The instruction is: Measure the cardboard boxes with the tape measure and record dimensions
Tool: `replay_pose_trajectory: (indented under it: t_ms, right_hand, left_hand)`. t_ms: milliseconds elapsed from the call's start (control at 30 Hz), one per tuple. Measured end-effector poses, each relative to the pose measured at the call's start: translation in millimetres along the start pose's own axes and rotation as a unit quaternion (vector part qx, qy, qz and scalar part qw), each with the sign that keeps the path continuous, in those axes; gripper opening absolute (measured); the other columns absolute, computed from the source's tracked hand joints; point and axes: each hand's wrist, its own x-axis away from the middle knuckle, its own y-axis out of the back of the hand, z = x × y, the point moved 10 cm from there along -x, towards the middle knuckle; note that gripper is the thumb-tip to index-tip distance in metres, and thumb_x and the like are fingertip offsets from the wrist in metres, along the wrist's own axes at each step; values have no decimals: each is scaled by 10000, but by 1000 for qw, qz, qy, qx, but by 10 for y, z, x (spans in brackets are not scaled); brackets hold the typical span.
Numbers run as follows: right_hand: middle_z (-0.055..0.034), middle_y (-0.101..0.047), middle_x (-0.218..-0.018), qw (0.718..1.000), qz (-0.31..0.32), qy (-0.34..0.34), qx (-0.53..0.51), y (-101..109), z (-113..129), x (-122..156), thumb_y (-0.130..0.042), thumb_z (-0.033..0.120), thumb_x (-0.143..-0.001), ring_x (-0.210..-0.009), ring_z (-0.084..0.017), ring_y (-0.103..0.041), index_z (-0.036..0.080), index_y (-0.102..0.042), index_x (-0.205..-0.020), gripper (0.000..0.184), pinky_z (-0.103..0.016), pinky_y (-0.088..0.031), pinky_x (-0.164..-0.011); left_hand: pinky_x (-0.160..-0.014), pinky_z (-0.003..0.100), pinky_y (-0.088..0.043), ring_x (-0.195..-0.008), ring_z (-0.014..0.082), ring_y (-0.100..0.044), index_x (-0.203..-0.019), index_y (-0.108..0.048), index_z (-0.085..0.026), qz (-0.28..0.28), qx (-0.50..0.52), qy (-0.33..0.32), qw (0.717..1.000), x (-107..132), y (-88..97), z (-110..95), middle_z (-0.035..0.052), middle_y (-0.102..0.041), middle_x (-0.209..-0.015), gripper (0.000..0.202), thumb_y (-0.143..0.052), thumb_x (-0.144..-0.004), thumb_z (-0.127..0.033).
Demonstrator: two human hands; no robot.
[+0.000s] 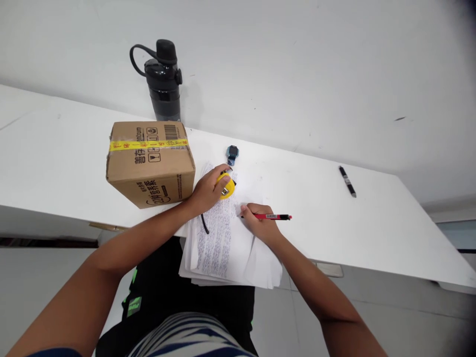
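My left hand (210,191) is closed around a yellow tape measure (226,187), resting over the upper part of a stack of paper (238,263). Dense columns of blue handwriting cover the left part of the top sheet. In my right hand (259,221) is a red pen (269,216) with a black end, its tip at the paper just right of the writing. A black strap (205,224) sticks out below my left wrist. Beyond my left hand lies a smartwatch (232,151) with a blue band. The paper overhangs the table's near edge.
A taped cardboard box (148,163) stands left of my left hand, with a black water bottle (163,84) behind it by the wall. A black pen (347,181) lies on the white table (312,198) to the right. The wall (282,74) closes off the back.
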Motion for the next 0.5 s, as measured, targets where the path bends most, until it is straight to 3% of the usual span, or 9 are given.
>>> replay_pose_trajectory:
  t_ms: [200, 333, 500]
  right_hand:
    - [-17, -586, -563, 999, 39, -9, -24, -61, -19, -29, -508, 503, -904, -546, -155, -547, 211, -528, -558, 454, -292, -436, -543]
    - [-35, -634, -617, 999, 33, -1, -30, -44, -3, -35, -511, 511, -906, -606, -173, -598, 210, -536, -566, 455, -298, -463, -577]
    - [-14, -565, -556, 1000, 12, 0, -23, 2, -1, -22, -498, 512, -910, -545, -151, -536, 214, -482, -529, 483, -291, -424, -537]
  left_hand:
    - [-973, 365, -446, -1029, 213, -582, -1489, -419, -256, 33, -38, -11, 999, 7, -59, 6, 71, -620, -1088, 524, -298, -1023, -462]
    - [-986, 367, -450, -1031, 202, -583, -1493, -417, -274, 46, -41, -13, 998, 6, -76, 1, 66, -622, -1111, 521, -287, -1027, -466]
    - [-1017, 373, -444, -1078, 202, -586, -1472, -447, -259, 46, -35, -14, 998, -5, -74, -20, 79, -630, -1186, 510, -311, -1025, -462]
